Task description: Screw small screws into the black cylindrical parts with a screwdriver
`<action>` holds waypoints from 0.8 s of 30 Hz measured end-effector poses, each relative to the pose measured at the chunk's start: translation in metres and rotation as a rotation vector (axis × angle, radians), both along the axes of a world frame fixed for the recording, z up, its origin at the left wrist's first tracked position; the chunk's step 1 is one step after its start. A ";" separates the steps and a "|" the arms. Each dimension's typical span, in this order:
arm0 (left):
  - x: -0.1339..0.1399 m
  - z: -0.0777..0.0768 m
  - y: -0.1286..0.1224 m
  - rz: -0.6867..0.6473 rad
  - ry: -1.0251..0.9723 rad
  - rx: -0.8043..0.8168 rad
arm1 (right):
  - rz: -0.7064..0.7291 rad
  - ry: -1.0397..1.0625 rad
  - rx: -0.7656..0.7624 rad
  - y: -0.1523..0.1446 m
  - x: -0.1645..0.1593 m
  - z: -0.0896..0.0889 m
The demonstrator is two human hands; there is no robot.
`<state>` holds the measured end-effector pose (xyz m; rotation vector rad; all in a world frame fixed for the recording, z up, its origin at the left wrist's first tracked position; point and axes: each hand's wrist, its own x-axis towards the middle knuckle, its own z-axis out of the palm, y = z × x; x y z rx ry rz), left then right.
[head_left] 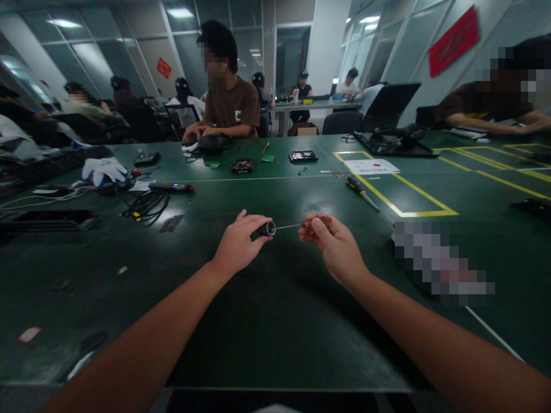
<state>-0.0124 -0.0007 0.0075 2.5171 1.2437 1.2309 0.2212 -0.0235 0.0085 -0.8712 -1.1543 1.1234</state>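
Between thumb and fingers, my left hand (pixel 243 241) grips a short black cylinder (pixel 268 229) with a pale ring at its round end, which faces right. My right hand (pixel 333 244) is closed on a small screwdriver (pixel 287 227) with a reddish handle. Its thin metal shaft points left, and the tip meets the cylinder's ringed end; how deep it sits I cannot tell. Both hands are held over the green table (pixel 275 321). My fingers cover most of the handle and the back part of the cylinder.
Another screwdriver (pixel 362 194) lies to the right, near a yellow-taped rectangle (pixel 408 213) and a white sheet (pixel 372 166). To the left are black cables (pixel 146 206), a pen-shaped tool (pixel 171 187) and white gloves (pixel 103 170). A person (pixel 232 103) sits across the table.
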 end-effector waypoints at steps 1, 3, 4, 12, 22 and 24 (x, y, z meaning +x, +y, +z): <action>0.000 0.000 0.000 -0.002 -0.002 0.000 | -0.001 -0.001 0.004 0.000 0.000 0.000; 0.000 0.000 0.000 -0.007 -0.001 -0.002 | -0.002 -0.007 0.009 0.000 0.000 0.000; 0.000 0.000 0.000 -0.009 0.002 -0.003 | -0.003 -0.014 0.011 0.000 0.000 0.000; 0.000 -0.001 0.000 -0.038 0.030 -0.001 | -0.004 -0.066 0.034 -0.002 0.000 0.001; -0.001 0.000 0.003 -0.080 0.053 -0.001 | 0.166 0.172 -0.290 0.011 0.014 0.004; -0.003 0.000 0.004 -0.068 0.043 -0.009 | 0.122 0.177 -0.245 0.012 0.014 0.004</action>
